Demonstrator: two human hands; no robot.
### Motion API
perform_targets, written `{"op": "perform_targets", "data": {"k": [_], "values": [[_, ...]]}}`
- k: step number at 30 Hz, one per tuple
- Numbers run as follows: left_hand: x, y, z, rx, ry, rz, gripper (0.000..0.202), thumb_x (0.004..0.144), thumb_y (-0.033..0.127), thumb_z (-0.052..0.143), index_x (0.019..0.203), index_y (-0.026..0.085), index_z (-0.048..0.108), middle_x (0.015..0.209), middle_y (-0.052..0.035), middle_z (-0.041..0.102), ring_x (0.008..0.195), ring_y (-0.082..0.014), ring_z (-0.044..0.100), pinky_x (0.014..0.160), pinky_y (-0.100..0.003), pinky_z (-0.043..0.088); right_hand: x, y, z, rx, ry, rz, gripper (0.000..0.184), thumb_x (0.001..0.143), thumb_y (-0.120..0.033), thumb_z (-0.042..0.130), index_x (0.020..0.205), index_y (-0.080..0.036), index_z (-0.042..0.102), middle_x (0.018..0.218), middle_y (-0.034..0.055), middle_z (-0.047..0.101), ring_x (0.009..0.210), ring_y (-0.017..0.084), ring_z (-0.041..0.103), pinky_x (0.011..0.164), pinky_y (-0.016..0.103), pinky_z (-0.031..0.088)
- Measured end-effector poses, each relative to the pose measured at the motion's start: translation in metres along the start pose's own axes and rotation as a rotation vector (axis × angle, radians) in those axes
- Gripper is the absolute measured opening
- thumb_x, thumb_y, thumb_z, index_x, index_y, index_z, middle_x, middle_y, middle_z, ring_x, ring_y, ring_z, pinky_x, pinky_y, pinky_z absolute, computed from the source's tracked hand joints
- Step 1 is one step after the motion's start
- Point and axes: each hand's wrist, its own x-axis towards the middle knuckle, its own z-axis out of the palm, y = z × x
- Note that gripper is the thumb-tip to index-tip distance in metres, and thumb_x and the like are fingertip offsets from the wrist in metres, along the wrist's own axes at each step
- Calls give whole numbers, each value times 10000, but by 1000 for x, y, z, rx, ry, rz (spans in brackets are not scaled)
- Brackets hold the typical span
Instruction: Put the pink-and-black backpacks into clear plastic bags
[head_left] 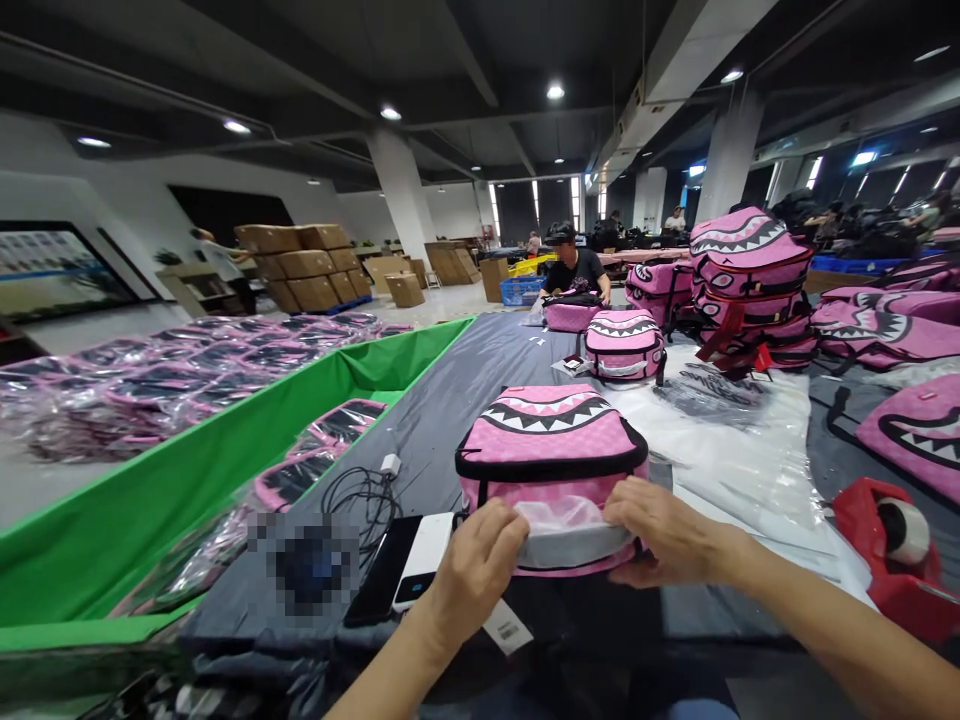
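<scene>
At the far left, pink bags lie on the floor already in clear plastic, and more wrapped ones sit inside a green-walled bin. Next come a coiled black cable and a white power bank on the dark table. The left hand has its fingers curled narrow on the left end of a whitish strip; the right hand pinches the other end. Between them, upright at the table's near edge, stands the pink backpack, zipped shut. Judging by the wrapped ones, the strip is in place along its front, while outer plastic is not yet on. Further right, clear plastic lies flat, past it rises a stack of unwrapped backpacks, and a red tape dispenser stands nearest.

No brand can be read: the white tag carries barcode-like print (too small to make out), and the black lettering on the plastic is illegible.
</scene>
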Motion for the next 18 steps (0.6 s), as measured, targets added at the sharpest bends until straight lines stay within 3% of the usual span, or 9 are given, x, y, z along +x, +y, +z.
{"op": "perform_targets", "data": {"k": [2, 4, 8, 10, 12, 15, 18], "values": [[-7, 5, 9, 99, 72, 27, 268, 955, 5, 337, 936, 183, 537, 745, -32, 584, 676, -178, 552, 654, -293, 523, -5, -1, 3, -4, -65, -30, 136, 946, -121, 474, 1062, -188, 450, 852, 35, 554, 748, 171, 474, 681, 280, 395], [-16, 16, 15, 101, 53, 11, 252, 961, 23, 351, 901, 178, 540, 726, -30, 579, 650, -174, 538, 621, -291, 513, -12, 0, 10, -65, -15, -64, 211, 914, -22, 398, 1032, -186, 457, 812, 27, 536, 722, 168, 447, 665, 283, 384], [-42, 45, 25, 53, -62, -29, 234, 956, 57, 357, 940, 140, 575, 787, -63, 624, 712, -187, 584, 679, -310, 541, -30, -1, 37, -265, 240, -100, 234, 938, 16, 389, 918, -192, 495, 729, 11, 496, 688, 170, 394, 650, 311, 352], [-57, 54, 34, 70, -44, -24, 257, 959, 27, 351, 943, 132, 585, 785, -62, 634, 721, -181, 591, 720, -309, 541, -41, -3, 57, -291, 317, -84, 223, 949, 4, 412, 891, -186, 513, 704, 8, 490, 687, 171, 397, 647, 319, 348], [-73, 59, 49, 83, 4, -53, 268, 973, 23, 353, 898, 151, 577, 727, -45, 615, 669, -173, 562, 671, -299, 514, -55, -6, 78, -276, 356, -50, 221, 946, 1, 414, 891, -180, 527, 701, 12, 504, 679, 169, 409, 641, 318, 355], [-99, 68, 79, 112, 88, -242, 277, 996, 64, 348, 846, 186, 547, 677, -37, 583, 631, -178, 530, 603, -300, 469, -77, -9, 105, -268, 326, -3, 220, 934, -8, 408, 906, -181, 540, 714, 17, 540, 663, 167, 430, 638, 311, 382], [-124, 82, 100, 127, 158, -422, 260, 994, 73, 362, 847, 202, 533, 682, -28, 586, 638, -170, 543, 603, -292, 478, -94, -13, 114, -221, 198, 28, 133, 924, -118, 459, 996, -168, 560, 770, 40, 596, 711, 188, 498, 669, 326, 432]]}}
